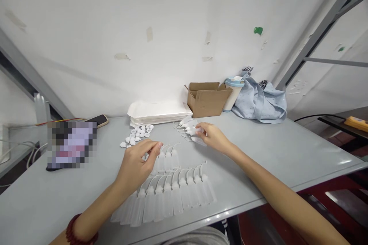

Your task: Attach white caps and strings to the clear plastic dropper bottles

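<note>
Several translucent white tubes with thin curved strings (pixel 175 195) lie side by side in a row near the table's front edge. A shorter row of similar tubes (pixel 168 160) lies behind them. Over the left end of that short row is my left hand (pixel 140 160), thumb and index finger pinched together; whatever is between them is too small to make out. My right hand (pixel 211 136) has its fingertips closed on one of the white pieces with strings (pixel 188 124) in a small pile. Small white caps (pixel 138 134) are scattered behind my left hand.
Flat white boxes or sheets (pixel 159 111) are stacked against the wall, beside an open cardboard box (pixel 207 103). Further right stand a cup with a blue lid (pixel 232 93) and a light blue cloth bag (pixel 261 103). A phone (pixel 100 120) and a blurred item (pixel 71 143) lie left.
</note>
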`<state>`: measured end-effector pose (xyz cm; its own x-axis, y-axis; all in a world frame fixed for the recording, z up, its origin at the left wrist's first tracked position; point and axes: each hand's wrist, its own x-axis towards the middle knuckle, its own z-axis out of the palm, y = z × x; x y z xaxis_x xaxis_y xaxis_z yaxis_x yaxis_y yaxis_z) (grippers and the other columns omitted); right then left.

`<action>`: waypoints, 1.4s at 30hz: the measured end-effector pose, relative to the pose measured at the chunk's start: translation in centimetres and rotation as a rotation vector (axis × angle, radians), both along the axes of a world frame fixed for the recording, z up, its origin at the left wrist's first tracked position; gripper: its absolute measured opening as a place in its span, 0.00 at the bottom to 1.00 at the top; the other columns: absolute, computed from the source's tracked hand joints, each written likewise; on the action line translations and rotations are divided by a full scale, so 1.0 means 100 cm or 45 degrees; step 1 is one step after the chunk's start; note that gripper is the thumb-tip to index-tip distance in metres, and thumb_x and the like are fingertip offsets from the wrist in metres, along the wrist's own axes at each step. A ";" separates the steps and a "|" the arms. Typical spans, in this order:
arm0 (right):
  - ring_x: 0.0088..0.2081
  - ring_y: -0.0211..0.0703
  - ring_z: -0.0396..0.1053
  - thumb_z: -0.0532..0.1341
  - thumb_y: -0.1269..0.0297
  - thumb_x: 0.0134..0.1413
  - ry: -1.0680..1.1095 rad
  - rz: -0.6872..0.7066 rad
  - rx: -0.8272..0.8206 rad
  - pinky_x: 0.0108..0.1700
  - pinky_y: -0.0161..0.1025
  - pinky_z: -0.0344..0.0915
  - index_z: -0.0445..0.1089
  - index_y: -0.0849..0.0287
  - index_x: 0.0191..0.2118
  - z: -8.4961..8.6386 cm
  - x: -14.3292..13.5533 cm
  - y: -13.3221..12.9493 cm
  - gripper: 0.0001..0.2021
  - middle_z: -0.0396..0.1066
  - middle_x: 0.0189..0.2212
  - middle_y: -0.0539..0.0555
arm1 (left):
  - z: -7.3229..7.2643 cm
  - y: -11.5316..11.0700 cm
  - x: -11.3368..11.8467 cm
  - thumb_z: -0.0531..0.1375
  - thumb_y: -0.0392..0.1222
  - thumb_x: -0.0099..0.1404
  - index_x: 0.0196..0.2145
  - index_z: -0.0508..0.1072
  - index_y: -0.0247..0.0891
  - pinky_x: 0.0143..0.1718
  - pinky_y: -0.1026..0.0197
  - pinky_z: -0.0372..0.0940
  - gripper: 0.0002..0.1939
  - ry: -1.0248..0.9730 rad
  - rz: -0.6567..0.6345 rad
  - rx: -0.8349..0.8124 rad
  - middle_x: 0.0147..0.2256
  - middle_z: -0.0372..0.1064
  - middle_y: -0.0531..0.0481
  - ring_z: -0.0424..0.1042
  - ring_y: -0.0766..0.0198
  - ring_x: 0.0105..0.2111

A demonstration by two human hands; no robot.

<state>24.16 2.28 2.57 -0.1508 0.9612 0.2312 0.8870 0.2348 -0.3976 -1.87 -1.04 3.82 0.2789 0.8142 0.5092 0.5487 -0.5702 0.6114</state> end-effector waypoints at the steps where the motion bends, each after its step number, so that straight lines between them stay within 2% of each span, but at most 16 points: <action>1: 0.32 0.42 0.68 0.56 0.69 0.57 -0.004 -0.011 0.004 0.34 0.36 0.59 0.69 0.64 0.42 0.000 0.000 0.000 0.08 0.71 0.37 0.58 | 0.001 0.000 0.000 0.54 0.44 0.64 0.22 0.69 0.38 0.19 0.66 0.55 0.14 -0.025 0.008 -0.062 0.23 0.68 0.50 0.68 0.63 0.27; 4: 0.38 0.46 0.68 0.57 0.70 0.56 -0.027 -0.038 0.000 0.38 0.38 0.62 0.69 0.64 0.40 -0.002 0.003 0.000 0.07 0.70 0.41 0.60 | 0.004 0.000 0.000 0.56 0.45 0.63 0.22 0.71 0.38 0.25 0.66 0.60 0.14 -0.185 0.041 -0.301 0.23 0.69 0.51 0.68 0.63 0.27; 7: 0.45 0.51 0.66 0.56 0.70 0.57 -0.032 0.016 0.180 0.43 0.44 0.64 0.67 0.64 0.41 -0.002 -0.001 -0.004 0.08 0.68 0.41 0.63 | 0.010 0.001 0.001 0.57 0.46 0.62 0.28 0.74 0.37 0.30 0.64 0.64 0.11 -0.585 0.028 -0.626 0.23 0.68 0.52 0.67 0.65 0.25; 9: 0.46 0.50 0.65 0.55 0.70 0.58 0.008 0.171 0.461 0.46 0.46 0.64 0.66 0.64 0.44 0.001 -0.014 -0.013 0.09 0.67 0.42 0.63 | 0.014 0.004 0.003 0.58 0.44 0.63 0.32 0.74 0.35 0.29 0.65 0.64 0.10 -0.957 -0.015 -0.868 0.23 0.66 0.52 0.66 0.67 0.24; 11: 0.45 0.48 0.64 0.53 0.71 0.60 0.050 0.409 0.727 0.45 0.46 0.66 0.64 0.64 0.46 0.008 -0.037 -0.028 0.09 0.66 0.42 0.63 | 0.016 0.009 0.005 0.57 0.39 0.64 0.33 0.72 0.32 0.24 0.67 0.63 0.07 -1.306 -0.038 -1.091 0.21 0.63 0.53 0.64 0.69 0.22; 14: 0.44 0.46 0.65 0.51 0.75 0.60 -0.084 0.813 0.889 0.42 0.42 0.68 0.63 0.68 0.46 0.020 -0.081 -0.055 0.10 0.67 0.41 0.64 | 0.015 0.018 0.005 0.53 0.32 0.64 0.31 0.70 0.30 0.20 0.69 0.59 0.06 -1.558 0.002 -1.270 0.19 0.60 0.55 0.61 0.72 0.18; 16: 0.46 0.48 0.64 0.51 0.75 0.60 -0.215 1.073 0.902 0.45 0.43 0.66 0.63 0.71 0.48 0.024 -0.111 -0.068 0.12 0.68 0.41 0.64 | 0.013 0.024 0.004 0.52 0.30 0.65 0.30 0.68 0.30 0.18 0.70 0.58 0.07 -1.596 0.053 -1.282 0.19 0.58 0.55 0.60 0.73 0.17; 17: 0.46 0.46 0.64 0.50 0.75 0.61 -0.264 1.132 0.905 0.46 0.42 0.66 0.63 0.71 0.47 0.024 -0.125 -0.073 0.11 0.68 0.41 0.63 | 0.012 0.026 0.003 0.51 0.30 0.65 0.30 0.68 0.30 0.18 0.71 0.57 0.08 -1.615 0.076 -1.280 0.18 0.58 0.56 0.59 0.73 0.16; 20: 0.45 0.46 0.65 0.51 0.76 0.59 -0.343 1.191 0.893 0.50 0.41 0.64 0.66 0.72 0.46 0.017 -0.157 -0.081 0.12 0.68 0.42 0.63 | 0.011 0.029 0.002 0.52 0.29 0.65 0.29 0.67 0.31 0.17 0.71 0.56 0.08 -1.671 0.111 -1.245 0.18 0.58 0.56 0.58 0.74 0.16; 23: 0.47 0.47 0.64 0.51 0.75 0.59 -0.348 1.289 0.874 0.55 0.40 0.60 0.66 0.75 0.46 0.008 -0.176 -0.089 0.13 0.68 0.44 0.65 | 0.011 0.029 0.002 0.53 0.28 0.64 0.29 0.67 0.31 0.17 0.71 0.57 0.07 -1.724 0.123 -1.176 0.19 0.58 0.56 0.59 0.74 0.16; 26: 0.47 0.45 0.63 0.52 0.74 0.59 -0.307 1.349 0.731 0.54 0.37 0.61 0.66 0.75 0.45 0.005 -0.181 -0.097 0.13 0.68 0.43 0.64 | 0.011 0.032 0.001 0.55 0.28 0.63 0.26 0.66 0.32 0.18 0.71 0.57 0.08 -1.755 0.134 -1.141 0.19 0.58 0.55 0.59 0.74 0.17; 29: 0.44 0.45 0.62 0.50 0.78 0.56 -0.235 1.128 0.568 0.46 0.38 0.66 0.64 0.74 0.46 0.009 -0.177 -0.096 0.13 0.66 0.43 0.63 | 0.012 0.035 0.000 0.54 0.28 0.64 0.26 0.66 0.31 0.17 0.71 0.56 0.09 -1.776 0.157 -1.136 0.19 0.58 0.56 0.59 0.74 0.16; 31: 0.47 0.49 0.61 0.50 0.78 0.53 -0.200 1.004 0.526 0.46 0.41 0.67 0.62 0.75 0.48 0.011 -0.173 -0.093 0.16 0.64 0.46 0.66 | 0.012 0.037 -0.001 0.53 0.28 0.65 0.27 0.66 0.31 0.17 0.71 0.56 0.09 -1.785 0.174 -1.138 0.19 0.57 0.56 0.58 0.75 0.16; 32: 0.49 0.51 0.59 0.51 0.78 0.51 -0.192 1.007 0.503 0.47 0.42 0.67 0.61 0.76 0.49 0.012 -0.172 -0.093 0.17 0.63 0.47 0.67 | 0.012 0.037 -0.001 0.52 0.28 0.65 0.27 0.67 0.31 0.17 0.71 0.56 0.09 -1.787 0.179 -1.136 0.19 0.57 0.56 0.58 0.75 0.16; 36: 0.56 0.52 0.53 0.56 0.74 0.46 -0.186 1.242 0.382 0.55 0.42 0.62 0.57 0.76 0.52 0.011 -0.170 -0.094 0.24 0.60 0.50 0.67 | 0.011 0.036 0.000 0.53 0.28 0.65 0.28 0.67 0.31 0.17 0.71 0.56 0.08 -1.787 0.185 -1.106 0.19 0.58 0.56 0.59 0.74 0.17; 42: 0.52 0.54 0.57 0.55 0.74 0.45 -0.159 1.120 0.435 0.52 0.44 0.64 0.59 0.77 0.50 0.013 -0.166 -0.091 0.23 0.61 0.49 0.69 | 0.011 0.035 -0.001 0.56 0.28 0.62 0.25 0.66 0.33 0.18 0.70 0.57 0.09 -1.757 0.203 -1.089 0.20 0.59 0.55 0.59 0.74 0.17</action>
